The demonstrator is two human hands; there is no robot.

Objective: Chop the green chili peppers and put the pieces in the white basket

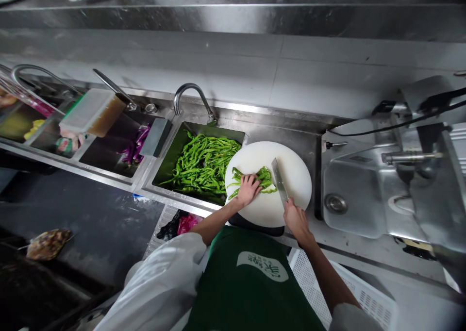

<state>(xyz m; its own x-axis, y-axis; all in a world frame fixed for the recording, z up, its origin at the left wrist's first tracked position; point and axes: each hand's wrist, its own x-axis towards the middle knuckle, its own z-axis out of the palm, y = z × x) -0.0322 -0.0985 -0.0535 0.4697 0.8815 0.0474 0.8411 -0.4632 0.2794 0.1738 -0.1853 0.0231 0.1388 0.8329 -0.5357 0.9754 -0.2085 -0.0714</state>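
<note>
Your left hand [249, 189], fingers half-curled, holds peppers [265, 175] lying crosswise, just left of the knife [279, 178] clenched in your right hand [295, 218].

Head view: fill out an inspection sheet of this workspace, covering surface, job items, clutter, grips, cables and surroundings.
Surface: round white cutting board on a steel counter.
Job items: green peppers on the board; knife, blade over the board, contact unclear; more peppers in the sink beside it.
Clutter: lidded container over the sinks further left; purple vegetables nearby; black bag and pink bag below the counter edge.
Grips: left hand over the board's peppers, closure unclear; right hand closed on the knife's handle.
Cables: dark cable crossing above the metal basin at right.
Surroundings: light wall behind, curved faucet by the pepper sink.
</note>
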